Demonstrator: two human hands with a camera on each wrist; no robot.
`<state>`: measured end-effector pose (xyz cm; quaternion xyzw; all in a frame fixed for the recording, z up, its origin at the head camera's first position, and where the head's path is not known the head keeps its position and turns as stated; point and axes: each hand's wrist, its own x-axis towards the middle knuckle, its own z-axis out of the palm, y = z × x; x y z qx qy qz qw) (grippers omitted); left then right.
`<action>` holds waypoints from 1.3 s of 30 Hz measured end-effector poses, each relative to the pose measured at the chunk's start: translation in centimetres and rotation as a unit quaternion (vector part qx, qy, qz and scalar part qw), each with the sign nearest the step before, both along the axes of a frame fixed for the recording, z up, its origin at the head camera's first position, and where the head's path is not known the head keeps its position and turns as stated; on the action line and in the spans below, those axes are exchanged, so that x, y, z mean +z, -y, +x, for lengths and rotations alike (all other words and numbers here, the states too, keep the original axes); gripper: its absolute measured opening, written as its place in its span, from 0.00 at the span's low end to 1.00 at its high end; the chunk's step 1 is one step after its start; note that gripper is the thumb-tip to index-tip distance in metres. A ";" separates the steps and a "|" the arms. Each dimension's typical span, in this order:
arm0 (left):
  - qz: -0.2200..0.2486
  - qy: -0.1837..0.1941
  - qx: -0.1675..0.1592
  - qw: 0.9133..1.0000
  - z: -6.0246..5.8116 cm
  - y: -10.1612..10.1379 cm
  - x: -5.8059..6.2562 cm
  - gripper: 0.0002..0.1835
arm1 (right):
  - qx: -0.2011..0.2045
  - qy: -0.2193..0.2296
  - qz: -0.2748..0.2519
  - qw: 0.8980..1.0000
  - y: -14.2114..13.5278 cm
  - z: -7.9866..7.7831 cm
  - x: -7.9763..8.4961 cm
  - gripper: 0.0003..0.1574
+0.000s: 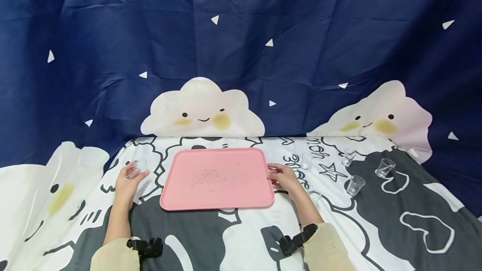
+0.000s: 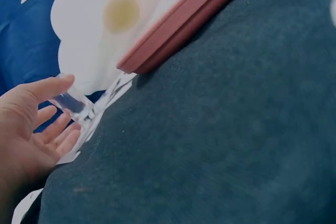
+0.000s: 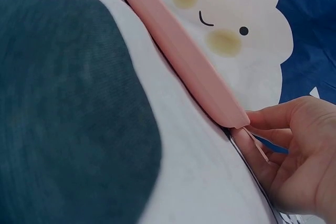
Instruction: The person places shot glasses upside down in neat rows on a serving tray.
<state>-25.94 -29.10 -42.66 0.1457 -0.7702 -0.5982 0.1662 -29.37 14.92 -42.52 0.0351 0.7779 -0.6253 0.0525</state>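
My left hand [image 1: 127, 182] is to the left of the pink tray [image 1: 222, 179], with a small clear glass [image 2: 72, 103] between its thumb and fingers. In the head view that glass is faint against the white cloth. The glass looks tilted in the left wrist view. At the tray's right side, my right hand [image 1: 285, 177] pinches the rim, as the right wrist view shows with fingers on the tray edge [image 3: 210, 90]. Part of the right fingers is hidden by the rim. Dark scuffs mark the tray's bare surface.
To the right stand several more clear glasses, among them one at the back [image 1: 348, 157], one farther right [image 1: 385, 168] and a nearer one [image 1: 355, 185]. A patterned black-and-white cloth [image 1: 260, 229] covers the table. Behind it hangs a blue curtain [image 1: 241, 53].
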 end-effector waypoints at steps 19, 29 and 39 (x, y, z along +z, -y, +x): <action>-0.157 0.040 0.010 0.987 -0.3 -0.2 -1.0 0.26 | 0.008 0.000 -0.005 1.000 -0.2 0.0 -0.2 0.28; -0.153 0.046 -0.011 0.987 -0.5 0.6 -0.3 0.26 | 0.009 -0.011 -0.008 1.000 -0.2 -0.1 -0.2 0.28; -0.190 0.037 0.011 0.981 -0.5 0.6 -0.5 0.22 | -0.001 -0.008 -0.010 1.000 -0.1 -0.1 -0.1 0.28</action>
